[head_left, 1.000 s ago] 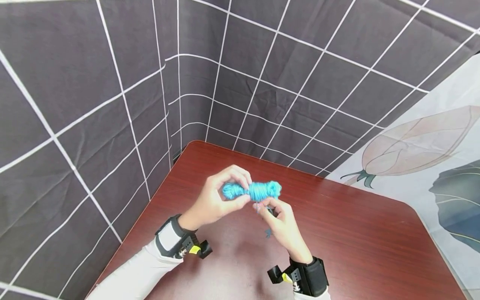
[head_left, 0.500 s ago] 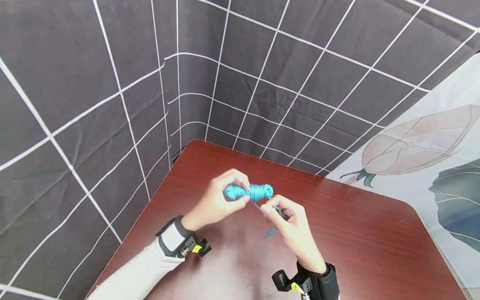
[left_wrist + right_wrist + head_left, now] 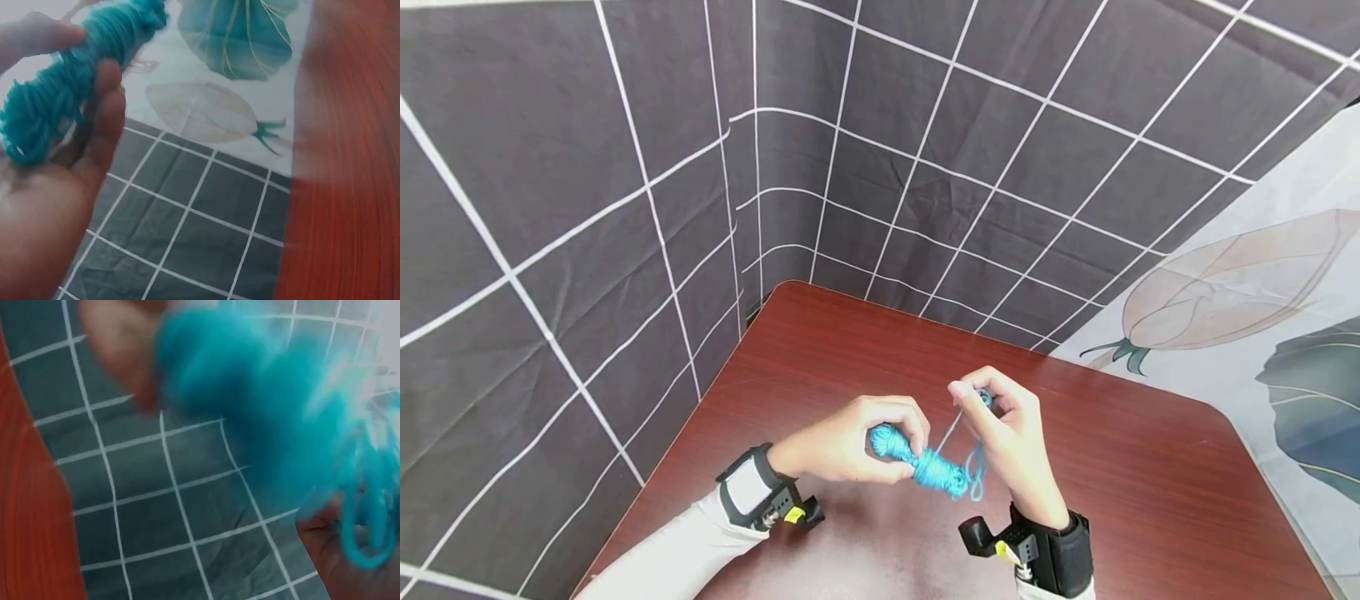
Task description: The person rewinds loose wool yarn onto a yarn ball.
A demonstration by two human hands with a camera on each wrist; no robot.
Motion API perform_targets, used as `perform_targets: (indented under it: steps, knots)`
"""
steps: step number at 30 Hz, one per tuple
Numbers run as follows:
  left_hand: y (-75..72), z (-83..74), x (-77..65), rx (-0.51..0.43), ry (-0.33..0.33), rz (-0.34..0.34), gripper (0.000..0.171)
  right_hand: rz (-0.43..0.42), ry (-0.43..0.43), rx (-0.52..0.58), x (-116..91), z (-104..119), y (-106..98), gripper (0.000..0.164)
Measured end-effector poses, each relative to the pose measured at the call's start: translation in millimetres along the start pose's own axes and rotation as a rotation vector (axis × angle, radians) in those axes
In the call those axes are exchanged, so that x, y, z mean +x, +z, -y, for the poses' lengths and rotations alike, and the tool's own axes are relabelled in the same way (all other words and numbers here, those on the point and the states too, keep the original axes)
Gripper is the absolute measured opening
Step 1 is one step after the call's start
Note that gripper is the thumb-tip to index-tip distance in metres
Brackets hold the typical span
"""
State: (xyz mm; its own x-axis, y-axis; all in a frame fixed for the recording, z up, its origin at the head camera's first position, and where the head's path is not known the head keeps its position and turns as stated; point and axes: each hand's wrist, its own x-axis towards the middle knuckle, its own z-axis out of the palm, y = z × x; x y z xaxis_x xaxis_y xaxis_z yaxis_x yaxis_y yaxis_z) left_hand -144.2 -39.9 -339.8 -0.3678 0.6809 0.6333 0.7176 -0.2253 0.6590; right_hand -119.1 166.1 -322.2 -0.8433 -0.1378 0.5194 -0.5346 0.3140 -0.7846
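A bundle of blue yarn (image 3: 938, 473), wound tightly round its middle, tilts down to the right above the table in the head view. My left hand (image 3: 848, 440) grips it near its left end between thumb and fingers; the left wrist view shows the same yarn bundle (image 3: 119, 31) across those fingers. Up and to the right, my right hand (image 3: 1013, 437) pinches a yarn strand (image 3: 951, 429) that runs taut down to the bundle. Loose yarn loops (image 3: 976, 479) hang beside the right palm. In the right wrist view the yarn bundle (image 3: 250, 394) is blurred.
Below the hands lies a reddish-brown wooden table (image 3: 1150, 475) with rounded far corners. Dark grey cloth with a white grid (image 3: 985, 167) stands behind and to the left. On the right hangs a white cloth (image 3: 1187, 383) with a leaf print.
The left hand has moved down and right, and the yarn bundle now slants downward. My right hand has moved up and right, drawing the strand out longer; the loops show more plainly.
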Motion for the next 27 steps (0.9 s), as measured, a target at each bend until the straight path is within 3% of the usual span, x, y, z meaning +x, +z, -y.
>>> perform_targets:
  steps: [2,5,8,12,16,20,24,27]
  knots:
    - [-2.4,-3.1,0.6,-0.069,0.037,0.031,0.015,-0.012,0.012,-0.033,1.0,-9.3,-1.1,0.005]
    - [-6.8,-7.0,2.2,-0.139,0.085,0.008,0.017,-0.027,0.032,-0.084,0.7,-23.3,0.5,0.005]
    - [-11.2,-8.7,4.2,-0.158,0.121,-0.094,0.020,-0.009,0.056,-0.086,-1.9,-35.0,5.7,0.005]
    - [-16.0,-9.0,5.7,-0.145,0.089,-0.310,0.023,0.037,0.061,-0.067,-6.4,-41.8,14.1,0.004]
    - [-17.9,-5.5,6.0,-0.074,-0.006,-0.526,0.021,0.068,0.052,-0.084,-9.3,-28.7,22.1,0.008]
    - [-17.3,-1.8,5.9,0.035,-0.104,-0.660,0.021,0.071,0.068,-0.121,-10.7,-6.7,27.1,0.012]
    - [-15.6,1.6,4.8,0.193,-0.168,-0.687,0.020,0.039,0.063,-0.182,-12.4,5.9,27.6,0.011]
    - [-12.9,4.8,3.6,0.299,-0.203,-0.645,0.020,0.004,0.020,-0.186,-12.7,9.0,26.3,0.010]
